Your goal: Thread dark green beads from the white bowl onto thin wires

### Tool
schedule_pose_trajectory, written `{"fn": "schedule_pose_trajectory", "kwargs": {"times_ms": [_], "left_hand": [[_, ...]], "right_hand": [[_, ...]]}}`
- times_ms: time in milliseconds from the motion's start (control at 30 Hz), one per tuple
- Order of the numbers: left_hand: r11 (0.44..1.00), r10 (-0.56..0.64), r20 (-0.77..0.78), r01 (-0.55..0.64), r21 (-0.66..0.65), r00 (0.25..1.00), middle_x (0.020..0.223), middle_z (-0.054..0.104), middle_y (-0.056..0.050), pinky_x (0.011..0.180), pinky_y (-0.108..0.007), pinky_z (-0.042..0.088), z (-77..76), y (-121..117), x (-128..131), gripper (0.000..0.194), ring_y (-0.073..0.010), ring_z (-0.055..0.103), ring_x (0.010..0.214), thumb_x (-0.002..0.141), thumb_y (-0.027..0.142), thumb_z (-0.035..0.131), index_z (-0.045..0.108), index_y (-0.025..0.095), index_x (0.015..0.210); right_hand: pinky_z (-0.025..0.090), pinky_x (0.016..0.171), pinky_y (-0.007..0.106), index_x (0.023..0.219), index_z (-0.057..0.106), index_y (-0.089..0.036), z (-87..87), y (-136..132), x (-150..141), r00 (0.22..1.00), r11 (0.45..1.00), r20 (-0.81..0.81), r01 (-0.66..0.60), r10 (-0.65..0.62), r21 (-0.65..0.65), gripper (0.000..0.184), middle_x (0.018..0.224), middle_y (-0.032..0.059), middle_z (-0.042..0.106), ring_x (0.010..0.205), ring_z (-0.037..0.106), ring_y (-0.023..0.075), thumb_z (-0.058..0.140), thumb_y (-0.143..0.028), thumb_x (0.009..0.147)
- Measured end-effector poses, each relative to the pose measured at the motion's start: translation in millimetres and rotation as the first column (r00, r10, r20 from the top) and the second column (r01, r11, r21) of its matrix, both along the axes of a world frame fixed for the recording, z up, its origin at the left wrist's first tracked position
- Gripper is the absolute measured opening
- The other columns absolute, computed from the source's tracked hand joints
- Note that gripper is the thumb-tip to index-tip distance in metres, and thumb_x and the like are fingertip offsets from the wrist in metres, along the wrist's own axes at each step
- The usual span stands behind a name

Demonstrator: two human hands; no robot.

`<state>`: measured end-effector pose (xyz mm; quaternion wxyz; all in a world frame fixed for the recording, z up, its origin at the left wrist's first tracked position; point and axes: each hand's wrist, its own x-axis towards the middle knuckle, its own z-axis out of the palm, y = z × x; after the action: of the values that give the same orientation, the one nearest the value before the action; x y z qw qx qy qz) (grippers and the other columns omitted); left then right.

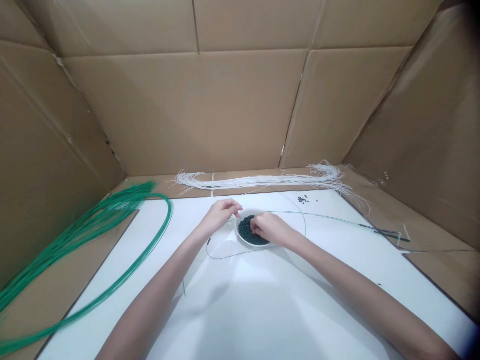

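Observation:
Dark green or black beads [245, 231] fill a small white bowl [258, 246] in the middle of the white board. My right hand [270, 227] reaches into it from the right, fingertips pinched together among the beads. Whatever they pinch is hidden. At the bowl's left rim, my left hand [224, 212] is closed in a pinch, seemingly on a thin string [236, 254] that loops around the bowl. A few dark beads [209, 241] sit on this string below my left hand.
A bundle of green strands [150, 245] curves along the left side. White strands [255, 183] lie along the back. Loose beads [303, 199] are scattered behind the bowl. Beaded strands [390, 234] lie at right. Cardboard walls [247, 110] enclose the white board [240, 310].

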<state>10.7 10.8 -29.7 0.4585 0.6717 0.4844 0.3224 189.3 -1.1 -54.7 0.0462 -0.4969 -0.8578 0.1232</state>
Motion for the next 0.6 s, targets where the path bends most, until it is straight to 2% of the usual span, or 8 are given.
{"fn": "schedule_pose_trajectory", "kwargs": {"times_ms": [300, 400, 500, 600], "left_hand": [[0.999, -0.023, 0.032, 0.022, 0.035, 0.999, 0.066, 0.06, -0.001, 0.06, -0.022, 0.034, 7.5, -6, 1, 0.022, -0.013, 0.05, 0.064, 0.071, 0.034, 0.052, 0.066, 0.016, 0.074], [0.995, -0.045, 0.065, 0.039, 0.089, 0.997, 0.067, 0.06, -0.001, 0.063, -0.023, 0.036, 10.4, -9, 2, 0.024, -0.0131, 0.051, 0.065, 0.072, 0.035, 0.053, 0.066, 0.016, 0.077], [0.99, -0.022, 0.044, 0.016, 0.138, 0.999, 0.067, 0.06, -0.001, 0.063, -0.023, 0.037, 13.0, -11, 4, 0.026, -0.0131, 0.051, 0.064, 0.073, 0.037, 0.053, 0.067, 0.016, 0.079], [0.982, 0.053, 0.015, -0.055, 0.179, 0.998, 0.07, 0.063, -0.003, 0.061, -0.023, 0.037, 16.5, -14, 6, 0.028, -0.0131, 0.05, 0.063, 0.073, 0.039, 0.053, 0.067, 0.015, 0.078]], "right_hand": [[0.039, 0.059, 0.024, 0.073, 0.065, -0.018, 15.3, 1, 9, 0.995, 0.999, -0.094, -0.024, 0.028, 0.034, 0.021, 0.072, 0.0052, 0.067, 0.063, 0.059, 0.0156, 0.045, -0.018, 0.077], [0.042, 0.062, 0.023, 0.073, 0.065, -0.017, 23.5, 4, 15, 0.979, 1.0, -0.201, -0.015, 0.02, 0.027, 0.018, 0.07, 0.0042, 0.067, 0.064, 0.06, 0.0142, 0.048, -0.02, 0.076], [0.046, 0.064, 0.023, 0.07, 0.064, -0.015, 31.8, 6, 21, 0.885, 0.999, -0.463, 0.018, -0.035, -0.042, 0.012, 0.067, 0.0037, 0.066, 0.064, 0.061, 0.0137, 0.055, -0.022, 0.071], [0.049, 0.062, 0.025, 0.07, 0.064, -0.013, 39.9, 5, 24, 0.704, 0.984, -0.698, 0.009, -0.132, -0.178, 0.014, 0.064, 0.0033, 0.065, 0.06, 0.061, 0.0135, 0.063, -0.027, 0.067]]}}
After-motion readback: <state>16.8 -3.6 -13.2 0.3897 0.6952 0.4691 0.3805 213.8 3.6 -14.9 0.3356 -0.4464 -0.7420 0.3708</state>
